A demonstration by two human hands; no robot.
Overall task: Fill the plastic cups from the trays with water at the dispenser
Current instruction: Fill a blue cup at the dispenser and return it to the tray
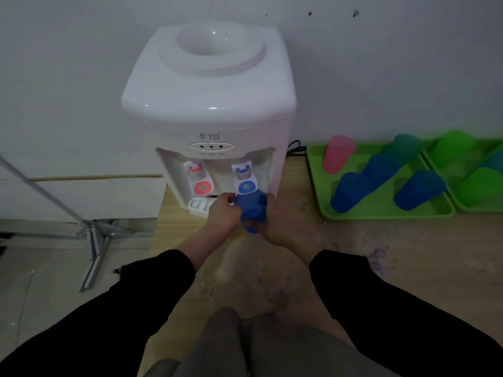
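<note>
**Blue cup held under the blue tap**

A white water dispenser stood on a wooden surface against a pale wall. It had a red tap on one side of its front and a blue tap on the other. A small white drip tray sat at the foot of the dispenser, under the red tap.

A person in black sleeves reached both hands to the front of the dispenser. The right hand was wrapped around a blue plastic cup, with its fingers closed on the cup's side. The cup was right under the blue tap, touching or almost touching it. It was tilted, with its bottom end pointing back toward the person. The left hand was beside the cup, just in front of the drip tray, with its fingers curled in. It was hard to tell if it was touching the cup or pressing on anything.

To the side of the dispenser nearest the blue tap, a green tray lay on the wooden surface. On it stood a pink cup, three blue cups and a teal cup, all upside down. A second green tray touched the first one, farther from the dispenser, and held green cups. A black cord showed behind the dispenser. On the dispenser's other side, a metal stand rested on the floor.
</note>
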